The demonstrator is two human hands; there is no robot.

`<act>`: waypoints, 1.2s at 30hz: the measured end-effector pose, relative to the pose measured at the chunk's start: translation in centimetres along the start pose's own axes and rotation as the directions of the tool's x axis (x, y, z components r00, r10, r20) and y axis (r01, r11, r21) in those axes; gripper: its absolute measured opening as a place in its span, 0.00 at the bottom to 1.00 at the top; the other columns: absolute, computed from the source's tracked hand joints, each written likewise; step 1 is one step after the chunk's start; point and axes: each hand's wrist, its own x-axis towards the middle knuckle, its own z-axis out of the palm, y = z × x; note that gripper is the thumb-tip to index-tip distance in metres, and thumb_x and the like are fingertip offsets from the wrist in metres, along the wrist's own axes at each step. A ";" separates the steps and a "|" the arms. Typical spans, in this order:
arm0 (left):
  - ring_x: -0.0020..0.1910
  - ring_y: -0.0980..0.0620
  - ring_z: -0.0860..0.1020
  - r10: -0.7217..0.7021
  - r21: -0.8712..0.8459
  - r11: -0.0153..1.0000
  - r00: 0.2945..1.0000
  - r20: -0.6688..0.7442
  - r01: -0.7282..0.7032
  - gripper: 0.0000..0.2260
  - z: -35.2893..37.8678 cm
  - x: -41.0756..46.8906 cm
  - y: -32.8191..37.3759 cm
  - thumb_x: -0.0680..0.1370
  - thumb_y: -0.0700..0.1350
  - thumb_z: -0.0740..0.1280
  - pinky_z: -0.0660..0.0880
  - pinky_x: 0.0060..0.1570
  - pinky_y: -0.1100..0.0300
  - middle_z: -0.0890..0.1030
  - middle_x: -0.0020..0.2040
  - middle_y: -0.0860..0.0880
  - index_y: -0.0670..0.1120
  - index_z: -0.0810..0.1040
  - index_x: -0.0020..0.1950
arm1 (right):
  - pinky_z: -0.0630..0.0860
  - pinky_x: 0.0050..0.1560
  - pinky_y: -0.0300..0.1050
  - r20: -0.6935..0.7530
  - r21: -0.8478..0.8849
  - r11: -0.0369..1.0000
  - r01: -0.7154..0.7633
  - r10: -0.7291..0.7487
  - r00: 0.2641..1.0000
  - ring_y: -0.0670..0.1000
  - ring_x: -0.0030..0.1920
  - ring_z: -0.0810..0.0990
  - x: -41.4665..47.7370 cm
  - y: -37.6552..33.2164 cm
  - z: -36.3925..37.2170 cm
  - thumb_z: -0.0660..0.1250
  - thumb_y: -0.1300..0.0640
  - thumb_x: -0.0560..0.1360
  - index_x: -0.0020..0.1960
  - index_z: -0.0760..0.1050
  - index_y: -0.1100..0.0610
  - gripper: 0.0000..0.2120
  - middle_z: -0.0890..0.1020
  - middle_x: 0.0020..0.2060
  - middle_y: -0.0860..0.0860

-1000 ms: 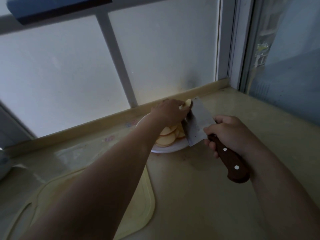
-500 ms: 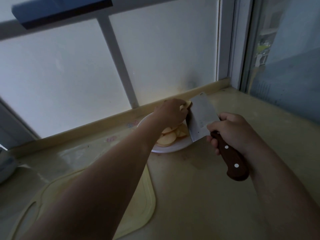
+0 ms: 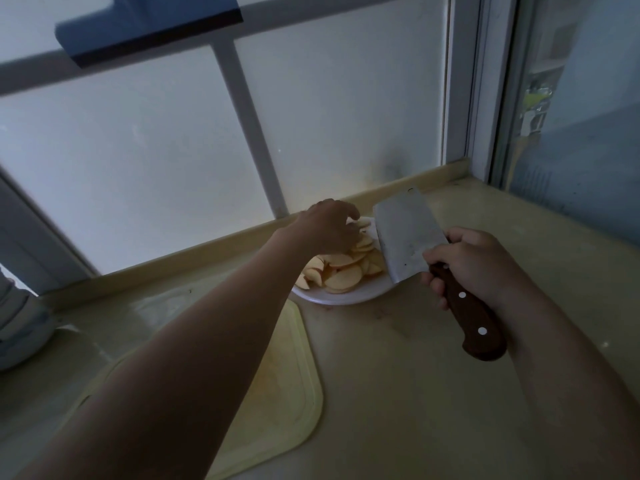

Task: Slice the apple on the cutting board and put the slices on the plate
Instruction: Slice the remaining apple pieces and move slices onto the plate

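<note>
Many apple slices lie on the plate by the back edge of the worktop. Our left hand, now off the blade of the cleaver, curls over them, and we cannot tell if it holds one. Our right hand grips the handle. Open room lies right of the cutting board.

Hands: two, left hand, right hand. Cleaver: one. Plate: one. Cutting board: one. Apple slices: overlapping heap, over ten, exact count unclear. White vessel: one.
</note>
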 end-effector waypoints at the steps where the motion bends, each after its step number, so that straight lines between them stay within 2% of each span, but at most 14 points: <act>1: 0.63 0.46 0.75 0.001 -0.013 1.000 1.000 0.020 -0.001 0.17 0.1 -0.2 -0.2 0.83 0.50 0.63 0.75 0.63 0.49 0.76 0.68 0.47 0.51 0.75 0.72 | 0.73 0.22 0.42 0.001 -0.004 1.000 0.000 0.000 1.000 0.50 0.22 0.73 0.0 0.0 0.0 0.64 0.67 0.80 0.53 0.79 0.60 0.08 0.78 0.26 0.56; 6: 0.66 0.47 0.75 -0.016 -0.095 0.995 0.999 0.045 0.020 0.18 0.2 -0.5 -0.8 0.81 0.49 0.64 0.76 0.64 0.50 0.75 0.71 0.48 0.52 0.76 0.71 | 0.73 0.23 0.42 0.000 -0.020 1.000 -0.004 0.004 1.000 0.50 0.22 0.74 0.2 0.2 -0.1 0.64 0.67 0.79 0.53 0.80 0.58 0.08 0.79 0.26 0.56; 11: 0.71 0.46 0.71 -0.027 -0.143 0.989 1.000 0.013 0.028 0.18 -0.6 -1.0 -1.3 0.81 0.45 0.64 0.71 0.69 0.50 0.74 0.72 0.47 0.51 0.76 0.71 | 0.73 0.22 0.41 0.001 -0.021 1.000 -0.023 0.023 1.000 0.50 0.21 0.73 0.5 0.4 0.0 0.64 0.67 0.79 0.52 0.79 0.59 0.07 0.78 0.26 0.56; 14: 0.67 0.47 0.75 -0.053 -0.166 0.985 0.998 -0.033 0.047 0.17 -1.5 -2.1 -2.0 0.81 0.43 0.64 0.74 0.67 0.51 0.76 0.69 0.47 0.50 0.78 0.70 | 0.73 0.22 0.41 0.012 -0.029 1.000 -0.009 0.010 1.000 0.49 0.21 0.73 0.2 0.3 0.2 0.64 0.67 0.79 0.52 0.79 0.59 0.07 0.78 0.28 0.58; 16: 0.63 0.48 0.77 -0.076 -0.205 0.977 0.994 -0.075 0.059 0.15 -2.5 -3.3 -2.6 0.81 0.42 0.64 0.75 0.62 0.56 0.78 0.67 0.46 0.49 0.79 0.68 | 0.73 0.21 0.41 0.019 -0.039 0.999 0.018 -0.018 1.000 0.49 0.21 0.73 -0.1 0.1 0.2 0.64 0.67 0.79 0.52 0.79 0.59 0.07 0.78 0.30 0.58; 18: 0.64 0.48 0.77 -0.100 -0.222 0.972 0.990 -0.104 0.074 0.15 -3.7 -5.0 -3.4 0.82 0.41 0.62 0.72 0.61 0.59 0.78 0.67 0.46 0.47 0.80 0.68 | 0.73 0.21 0.42 0.040 -0.054 0.997 0.057 -0.055 0.998 0.49 0.21 0.73 -0.5 0.1 0.2 0.64 0.67 0.79 0.51 0.78 0.60 0.06 0.79 0.30 0.58; 21: 0.68 0.47 0.76 -0.158 -0.263 0.958 0.975 -0.153 0.114 0.16 -5.4 -7.6 -4.8 0.81 0.41 0.61 0.71 0.68 0.57 0.78 0.70 0.46 0.48 0.80 0.66 | 0.72 0.21 0.42 0.093 -0.049 0.994 0.095 -0.090 0.992 0.49 0.22 0.72 -1.4 -0.1 0.8 0.64 0.67 0.80 0.48 0.77 0.61 0.04 0.78 0.30 0.59; 26: 0.59 0.48 0.80 -0.257 -0.323 0.930 0.939 -0.229 0.176 0.16 -6.7 -13.8 -8.5 0.81 0.40 0.60 0.73 0.56 0.61 0.82 0.62 0.46 0.48 0.82 0.65 | 0.70 0.19 0.41 0.230 -0.048 0.992 0.112 -0.098 0.968 0.49 0.21 0.71 -4.4 -0.2 4.9 0.63 0.68 0.80 0.48 0.75 0.62 0.04 0.77 0.30 0.59; 28: 0.54 0.49 0.80 -0.285 -0.346 0.918 0.930 -0.233 0.195 0.15 -6.5 -16.2 -9.9 0.81 0.41 0.60 0.72 0.52 0.62 0.81 0.58 0.47 0.49 0.82 0.64 | 0.71 0.19 0.40 0.289 -0.062 0.994 0.093 -0.071 0.955 0.49 0.20 0.71 -5.8 0.0 6.9 0.63 0.69 0.81 0.49 0.75 0.62 0.05 0.77 0.29 0.59; 30: 0.50 0.50 0.79 -0.314 -0.363 0.906 0.919 -0.237 0.216 0.14 -6.2 -18.3 -11.3 0.82 0.41 0.61 0.72 0.49 0.63 0.81 0.58 0.48 0.49 0.82 0.63 | 0.71 0.19 0.40 0.339 -0.097 0.993 0.064 -0.027 0.940 0.49 0.20 0.72 -7.1 0.3 8.7 0.62 0.69 0.81 0.50 0.75 0.62 0.05 0.77 0.28 0.59; 33: 0.50 0.47 0.80 -0.364 -0.402 0.881 0.901 -0.237 0.250 0.14 -5.6 -21.4 -13.0 0.82 0.40 0.61 0.72 0.49 0.62 0.82 0.60 0.45 0.48 0.82 0.63 | 0.72 0.20 0.41 0.412 -0.165 0.986 0.036 0.036 0.910 0.49 0.21 0.73 -8.6 0.6 10.8 0.62 0.68 0.82 0.53 0.75 0.62 0.04 0.77 0.29 0.58; 36: 0.55 0.43 0.81 -0.391 -0.435 0.860 0.893 -0.225 0.267 0.13 -4.7 -24.3 -14.3 0.82 0.39 0.62 0.72 0.49 0.62 0.82 0.59 0.42 0.45 0.82 0.63 | 0.72 0.21 0.41 0.452 -0.263 0.964 0.037 0.089 0.888 0.50 0.22 0.74 -9.4 1.3 12.1 0.62 0.67 0.82 0.52 0.75 0.61 0.05 0.77 0.31 0.59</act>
